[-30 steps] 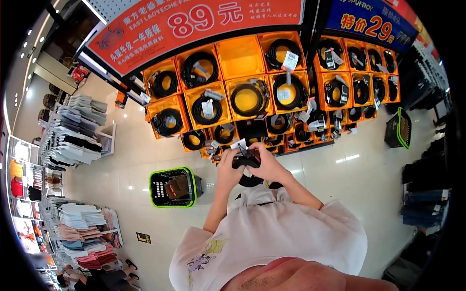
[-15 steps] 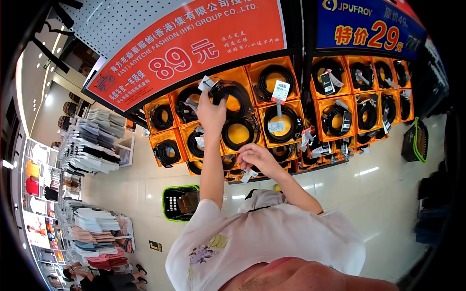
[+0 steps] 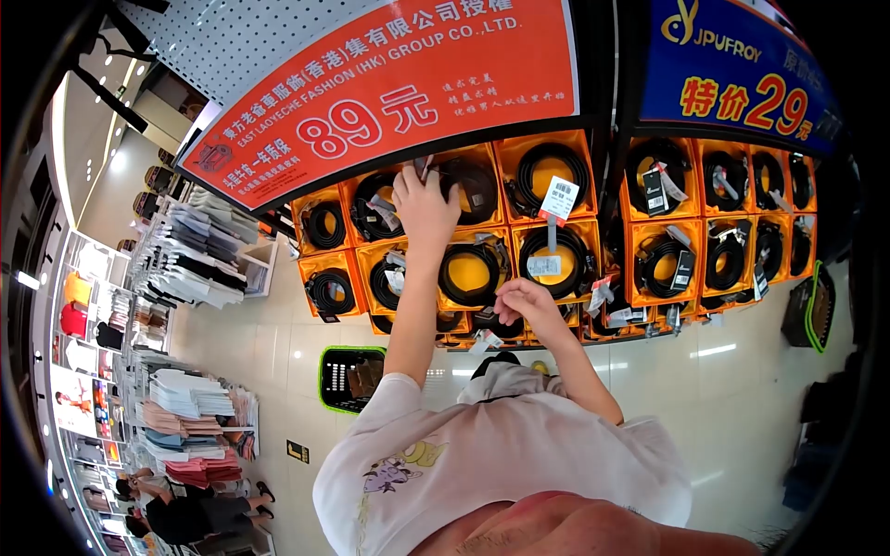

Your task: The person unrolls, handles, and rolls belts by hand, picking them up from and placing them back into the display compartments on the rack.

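Shop floor, belt display. Left hand point(image 3: 426, 211) reaches well forward into the upper row, back of the hand up. Its fingers are over the buckle end of a dark coiled belt point(image 3: 477, 190), thumb against the coil's near-left side. In contact, I judge; whether it grips or merely rests, cannot tell, as the fingertips are partly hidden.

Coil sits in an orange box point(image 3: 477, 152), just under the edge of the red sign point(image 3: 371, 102). It is a ring, so no real long axis; its bulk lies directly to the right of the left hand's fingers, buckle end on the hand's side.

Right hand point(image 3: 528, 304) hangs lower and closer to the body, to the right of that coil and apart from it. Fingers loosely curled, nothing visible in them. Left hand is plainly the nearer of the two. Nearest to the right hand: another coiled belt point(image 3: 447, 273), one row down, to its left.

Right of the upper box, a neighbouring coil point(image 3: 528, 171) with a white tag point(image 3: 559, 197) hanging over its front. Green-rimmed basket point(image 3: 324, 380) on the floor point(image 3: 278, 389), off to the person's left, well apart from both hands.
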{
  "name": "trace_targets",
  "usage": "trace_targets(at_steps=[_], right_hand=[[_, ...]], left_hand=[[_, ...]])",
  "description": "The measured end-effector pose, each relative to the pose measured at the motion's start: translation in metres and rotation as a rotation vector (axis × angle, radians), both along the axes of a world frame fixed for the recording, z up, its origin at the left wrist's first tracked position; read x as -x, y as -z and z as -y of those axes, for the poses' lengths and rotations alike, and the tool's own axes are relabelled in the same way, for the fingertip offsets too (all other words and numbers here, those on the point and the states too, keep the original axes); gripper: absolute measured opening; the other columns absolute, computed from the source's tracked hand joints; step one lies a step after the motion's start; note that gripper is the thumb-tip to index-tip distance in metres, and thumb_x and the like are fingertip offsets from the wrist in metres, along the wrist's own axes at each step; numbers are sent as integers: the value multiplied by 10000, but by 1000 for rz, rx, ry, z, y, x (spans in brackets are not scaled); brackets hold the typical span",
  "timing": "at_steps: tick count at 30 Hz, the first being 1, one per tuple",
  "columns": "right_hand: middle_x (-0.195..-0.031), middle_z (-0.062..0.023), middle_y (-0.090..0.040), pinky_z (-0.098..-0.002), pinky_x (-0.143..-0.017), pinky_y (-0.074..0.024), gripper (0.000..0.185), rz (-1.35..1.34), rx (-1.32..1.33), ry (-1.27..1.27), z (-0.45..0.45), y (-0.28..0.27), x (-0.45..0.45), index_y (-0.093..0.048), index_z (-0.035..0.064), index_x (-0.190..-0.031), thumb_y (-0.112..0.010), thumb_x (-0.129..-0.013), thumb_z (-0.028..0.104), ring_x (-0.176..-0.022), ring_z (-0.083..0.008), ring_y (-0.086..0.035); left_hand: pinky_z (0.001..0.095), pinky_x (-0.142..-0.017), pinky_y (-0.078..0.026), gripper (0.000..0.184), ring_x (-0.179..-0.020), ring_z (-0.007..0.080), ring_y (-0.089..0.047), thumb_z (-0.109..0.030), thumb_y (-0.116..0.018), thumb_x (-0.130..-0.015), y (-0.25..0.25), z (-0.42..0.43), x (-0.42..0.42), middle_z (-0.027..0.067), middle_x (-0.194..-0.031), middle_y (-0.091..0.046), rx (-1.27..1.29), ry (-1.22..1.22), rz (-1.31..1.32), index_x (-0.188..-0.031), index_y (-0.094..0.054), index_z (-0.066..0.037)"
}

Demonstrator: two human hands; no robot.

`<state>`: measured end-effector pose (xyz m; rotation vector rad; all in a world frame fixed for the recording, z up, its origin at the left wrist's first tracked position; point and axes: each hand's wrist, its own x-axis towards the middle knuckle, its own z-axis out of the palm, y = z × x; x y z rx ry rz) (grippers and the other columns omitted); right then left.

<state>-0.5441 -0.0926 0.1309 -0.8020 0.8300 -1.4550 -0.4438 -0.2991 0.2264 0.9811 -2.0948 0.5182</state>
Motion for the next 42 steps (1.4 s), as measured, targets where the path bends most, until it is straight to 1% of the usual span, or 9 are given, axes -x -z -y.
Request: trace_targets(at_steps=[3,7,10,16,25,30,34,38,42], right_hand=[[-863,-55,-656,-225,-649,-510,153,5,22,-38,8,-2,-2,-595,26,-1035,-539,-978,156,-708,-105,-622],[-859,-58,-641,-233,-656,-504,146,-15,37,-105,19,-7,-6,-584,8,-1028,-549,-979,142,-723,-106,-608],[-858,-60,-640,-236,-660,-506,151,-10,61,-126,28,-7,-9,-579,2,-1039,-547,-981,138,-723,-107,-605],[-868,-65,-651,-236,-663,-498,153,-2,21,-184,40,-9,-17,-594,12,-1060,-559,-974,134,-740,-117,-620],[-882,-67,-647,-254,-704,-486,146,-95,-32,-292,46,-13,-63,-581,4,-1067,-556,-952,91,-772,-120,-597],[-911,-65,-638,-251,-720,-496,153,-143,-21,-335,57,-21,-85,-569,-6,-1081,-569,-934,37,-807,-117,-602],[-865,-55,-660,-237,-711,-491,158,-433,17,-241,69,-6,-117,-581,-15,-1061,-606,-918,48,-771,-97,-615],[-861,-52,-661,-231,-683,-494,160,-549,-64,-191,73,8,-163,-588,-22,-1046,-621,-918,68,-754,-97,-622],[-992,-93,-615,-262,-700,-502,217,-805,-157,-395,94,67,-216,-577,-16,-1060,-653,-887,91,-853,-151,-631]], left_hand=[[462,-915,-463,262,-1142,384,-502,-155,-686,-846,-5,6,-7,198,-1254,-531,-54,155,-125,-1042,-613,3],[465,-938,-453,321,-1147,388,-517,-116,-654,-860,7,17,-6,183,-1222,-567,-386,250,-81,-1149,-555,-14],[450,-955,-446,341,-1165,387,-511,-104,-657,-856,3,10,-10,178,-1233,-564,-157,353,-28,-1172,-557,-22],[407,-928,-458,278,-1104,354,-560,-14,-662,-824,11,-24,-49,156,-1209,-584,-261,449,-268,-1097,-608,-24],[347,-738,-486,155,-848,298,-615,77,-607,-818,82,-100,-181,131,-917,-646,-372,-4,-717,-940,-637,-13],[344,-708,-481,138,-788,292,-606,89,-584,-807,124,-118,-241,123,-867,-637,-414,-165,-669,-899,-617,-8],[343,-693,-484,129,-778,292,-610,76,-590,-795,161,-115,-279,126,-839,-629,-498,-235,-675,-889,-615,-9],[379,-724,-496,126,-820,322,-622,-15,-617,-812,193,-109,-319,130,-863,-641,-655,-277,-690,-933,-645,-40],[411,-785,-506,202,-898,332,-632,-157,-623,-847,252,-112,-364,142,-939,-660,-1137,-362,-563,-1019,-658,-58]])
